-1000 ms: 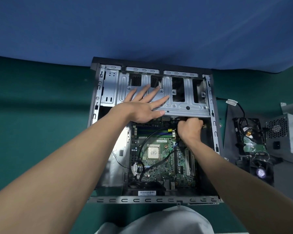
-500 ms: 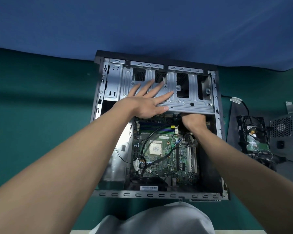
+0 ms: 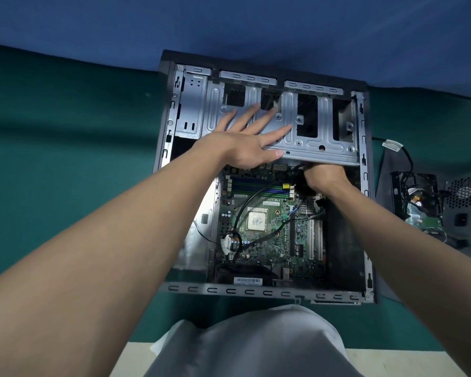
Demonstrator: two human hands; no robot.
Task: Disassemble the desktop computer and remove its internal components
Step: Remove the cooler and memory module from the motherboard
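Bench (image 3: pixel 65 172): green covering, blue backdrop along far edge.

Computer case (image 3: pixel 256 291): on its side mid-bench, far end at the bench's far edge, side panel off, interior exposed.

Motherboard (image 3: pixel 272 240): seated in near half of case, apparently not yet unfastened.

Drive cage (image 3: pixel 324 148): bare metal, bays empty, spanning far half of case.

Power supply (image 3: pixel 465 208): out of the case, at right edge of bench, well apart from it.

Hard drive (image 3: pixel 416 197): also out, just beside the power supply on the case side, loose wires on top.

Left hand (image 3: pixel 245 148): fingers straight and spread, pressed flat on the drive cage, thumb along its near lip. Grips nothing; judged to be steadying the metal.

Right hand (image 3: pixel 324 175): reaches under the cage's near lip at the far right corner of the board. Fingers hidden beneath the metal, so cannot tell whether curled round anything. Probably after a connector there.

Memory sticks (image 3: pixel 256 185): in their slots.

Processor (image 3: pixel 257 220): bare in socket, no cooler over it.

Black cable (image 3: pixel 245 208): looped across the board, seemingly plugged in.

Progress, judged: roughly midway. Done: panel, power supply, drive, cooler. Left: cables, memory, processor, board, possibly cage.
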